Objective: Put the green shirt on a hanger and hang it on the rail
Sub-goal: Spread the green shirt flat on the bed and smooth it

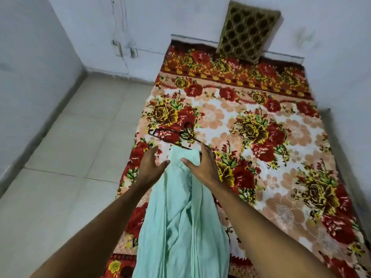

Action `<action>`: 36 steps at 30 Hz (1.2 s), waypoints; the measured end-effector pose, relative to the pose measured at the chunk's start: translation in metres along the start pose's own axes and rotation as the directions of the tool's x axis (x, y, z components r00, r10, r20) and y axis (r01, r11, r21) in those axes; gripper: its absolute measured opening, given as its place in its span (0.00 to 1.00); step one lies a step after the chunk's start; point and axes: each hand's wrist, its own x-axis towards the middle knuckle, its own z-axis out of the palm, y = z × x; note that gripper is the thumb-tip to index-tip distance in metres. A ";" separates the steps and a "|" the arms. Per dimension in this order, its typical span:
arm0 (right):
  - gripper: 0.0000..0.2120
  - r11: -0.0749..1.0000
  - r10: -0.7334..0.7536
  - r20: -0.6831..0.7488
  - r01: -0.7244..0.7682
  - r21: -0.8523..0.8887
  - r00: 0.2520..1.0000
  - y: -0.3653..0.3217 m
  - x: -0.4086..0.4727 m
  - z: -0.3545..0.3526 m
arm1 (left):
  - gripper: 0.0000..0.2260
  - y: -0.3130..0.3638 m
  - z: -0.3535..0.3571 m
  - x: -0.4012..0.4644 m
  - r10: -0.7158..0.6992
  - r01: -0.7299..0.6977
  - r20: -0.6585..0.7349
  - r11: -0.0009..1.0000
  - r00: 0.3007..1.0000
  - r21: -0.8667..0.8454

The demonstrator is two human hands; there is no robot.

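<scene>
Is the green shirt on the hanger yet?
No. The shirt lies bunched on the bed; the hanger lies bare beyond its top edge.

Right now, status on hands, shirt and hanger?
Left hand and right hand open, either side of the shirt. Shirt on the bed, not on hanger. Hanger just beyond. No rail in view.

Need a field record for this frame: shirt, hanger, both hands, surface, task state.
shirt: pale green, bunched lengthwise on the blanket, near end off the bed edge
hanger: dark, flat on the blanket, far end of the shirt over part of it
left hand: open, at the shirt's left edge
right hand: open, fingers on the shirt's far end
blanket: floral, covers the bed
pillow: against the wall
task state: shirt not yet on hanger; no rail in view
</scene>
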 end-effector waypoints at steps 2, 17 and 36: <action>0.50 0.997 0.064 0.007 -0.064 -0.045 0.998 0.020 0.017 0.018 | 0.35 -0.017 0.023 0.017 -0.065 0.064 0.045 0.998 0.997 0.021; 0.25 0.936 0.335 0.100 -0.343 0.074 0.937 0.149 0.096 0.104 | 0.18 -0.111 0.132 0.106 -0.322 0.310 0.036 0.933 0.946 0.183; 0.08 0.787 0.050 0.080 -0.088 0.611 0.996 0.032 -0.050 -0.091 | 0.10 0.066 -0.037 -0.061 0.070 -0.089 -0.062 0.921 0.996 -0.379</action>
